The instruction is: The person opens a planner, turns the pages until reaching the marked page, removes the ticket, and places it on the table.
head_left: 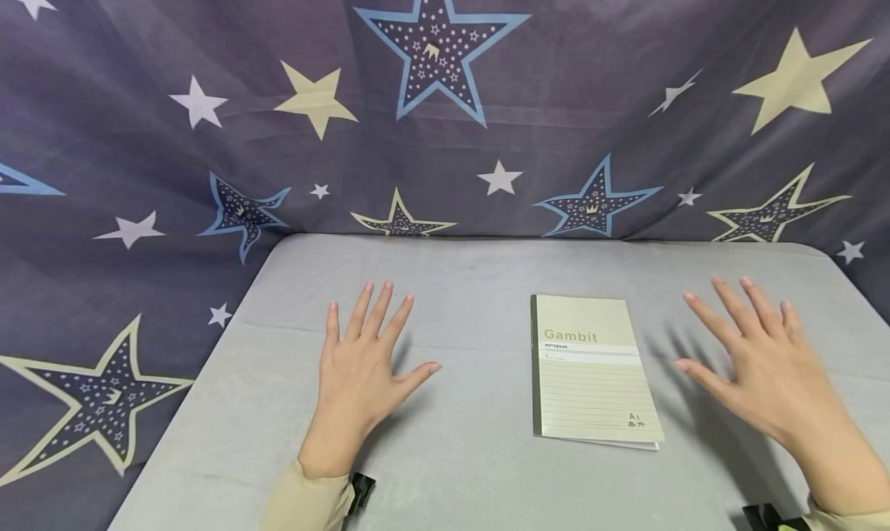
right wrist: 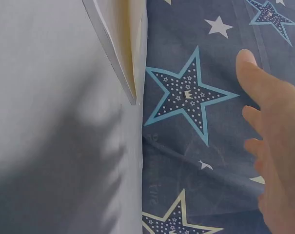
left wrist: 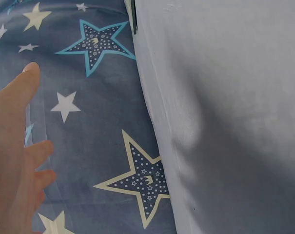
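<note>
The fingers of the left hand (head_left: 361,369) are spread wide and nearly straight, with the thumb out to the side; they hold nothing. The fingers of the right hand (head_left: 772,369) are fanned out in the same way, equally free of any load. Both sets hang above the counter (head_left: 473,454), with their shadows falling on it.

The notebook (head_left: 591,396) lies flat on the counter between the two thumbs, nearer the right one, and touches neither. Its dark spine faces the left fingers; its opening edge faces the right fingers, and the cover stands slightly lifted at the corner nearest the person. Beyond all the fingertips, a star-print cloth (head_left: 556,75) rises behind the counter.

As for progress, the notebook is closed and out of both hands' grasp, so no handling is under way. Whether this is the start or a finished state, I cannot tell. If it is the start, I judge that everything remains: reaching, gripping and whatever work the notebook calls for.
</note>
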Demonstrator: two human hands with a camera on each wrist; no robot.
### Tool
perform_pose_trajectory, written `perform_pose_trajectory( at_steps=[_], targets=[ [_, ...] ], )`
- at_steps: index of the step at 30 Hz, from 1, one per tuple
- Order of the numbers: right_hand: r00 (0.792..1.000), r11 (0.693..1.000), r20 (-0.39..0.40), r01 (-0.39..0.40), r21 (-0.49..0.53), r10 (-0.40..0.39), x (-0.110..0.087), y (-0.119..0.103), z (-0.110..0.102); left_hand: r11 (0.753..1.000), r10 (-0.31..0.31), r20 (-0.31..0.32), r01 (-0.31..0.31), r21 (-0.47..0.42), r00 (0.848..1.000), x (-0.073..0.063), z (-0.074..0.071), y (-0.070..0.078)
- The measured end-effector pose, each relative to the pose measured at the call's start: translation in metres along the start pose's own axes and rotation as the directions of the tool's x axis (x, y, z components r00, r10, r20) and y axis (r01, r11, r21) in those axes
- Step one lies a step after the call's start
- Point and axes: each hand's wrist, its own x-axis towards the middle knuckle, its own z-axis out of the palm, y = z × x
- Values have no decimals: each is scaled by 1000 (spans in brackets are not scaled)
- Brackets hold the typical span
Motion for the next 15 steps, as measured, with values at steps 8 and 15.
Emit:
perform_pose_trajectory(
  at_steps=[8, 15],
  targets=[
    [995, 993, -1, 100, 67, -100, 2, -8, 12, 1000, 9, 13, -9, -4, 1000, -1, 2, 0],
    [994, 973, 21, 99, 208, -106, -1, -12, 18, 1000, 7, 38, -7, -6, 999, 0, 3, 1]
  ],
)
